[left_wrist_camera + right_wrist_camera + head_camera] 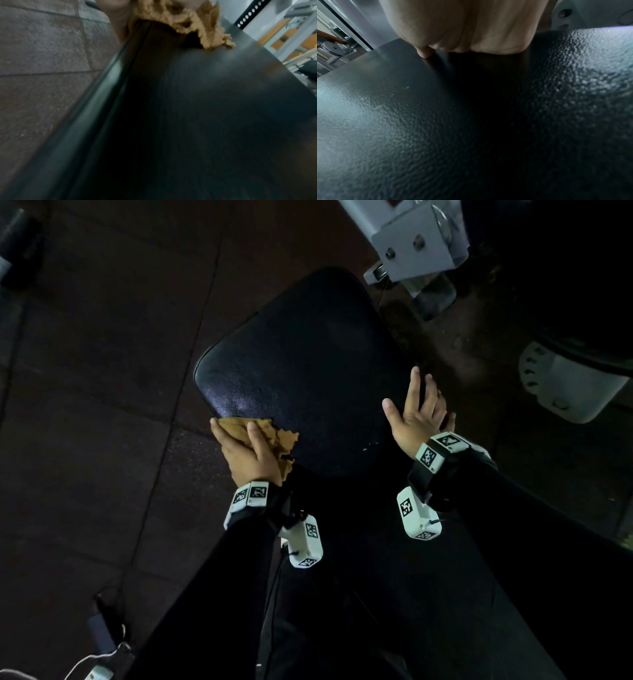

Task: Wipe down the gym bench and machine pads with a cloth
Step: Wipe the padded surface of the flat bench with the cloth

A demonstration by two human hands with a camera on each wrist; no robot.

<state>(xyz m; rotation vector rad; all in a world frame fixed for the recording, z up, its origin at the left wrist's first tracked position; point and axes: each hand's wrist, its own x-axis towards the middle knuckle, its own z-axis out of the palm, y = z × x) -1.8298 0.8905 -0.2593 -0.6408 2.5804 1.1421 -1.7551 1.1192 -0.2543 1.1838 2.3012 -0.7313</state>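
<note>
Cloth (274,440), one, tan: held by left hand (248,455) at lower-left edge of the one black pad (308,364). Right hand (416,416) flat, fingers (415,385) spread wide, at right edge.

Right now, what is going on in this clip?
A person is wiping a black padded bench seat. The left hand presses a tan cloth against the pad's left edge. The right hand rests flat, fingers spread, on the pad's right side. Grey machine frame stands beyond.
</note>
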